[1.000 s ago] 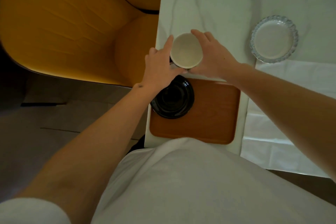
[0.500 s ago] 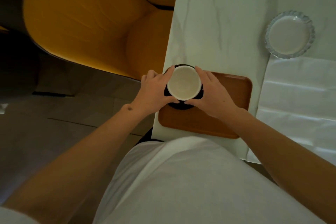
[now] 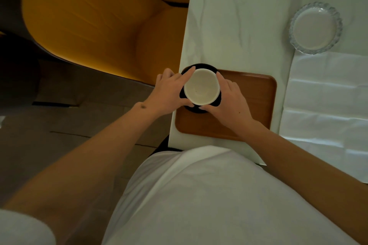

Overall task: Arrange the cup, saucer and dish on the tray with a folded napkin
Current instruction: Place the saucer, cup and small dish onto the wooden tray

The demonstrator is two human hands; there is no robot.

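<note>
Edges and room: the brown rounded-corner wooden tray (image 3: pixel 251 103) lies at the near left corner of the white marble-veined desk (image 3: pixel 235 26), its left rim close to the desk's left edge and its near rim close to the near edge. The tray's right half is bare wood. The far stretch of the desk beyond the tray is bare too.

The black round saucer (image 3: pixel 199 110) sits on the tray's far left corner. The cream round handleless cup (image 3: pixel 201 89) is over the saucer, mouth up; whether its base touches the saucer cannot be told. The left hand (image 3: pixel 169 93) wraps the cup's left side, forefinger along the rim, thumb at the near side. The right hand (image 3: pixel 229 101) wraps the right side, fingers curled to the wall. Both are closed on the cup.

The clear scalloped glass dish (image 3: pixel 316 28) rests on the desk towards the far right, well apart from the tray. The white creased napkin (image 3: pixel 326 105) lies spread flat just right of the tray, its far edge at the dish's near rim.

Count: one tray, one saucer, one cup, one dish, one napkin, two hands.

Room: a mustard-yellow upholstered chair (image 3: pixel 95 18) stands left of the desk over a dark floor (image 3: pixel 59 125). Light is dim.
</note>
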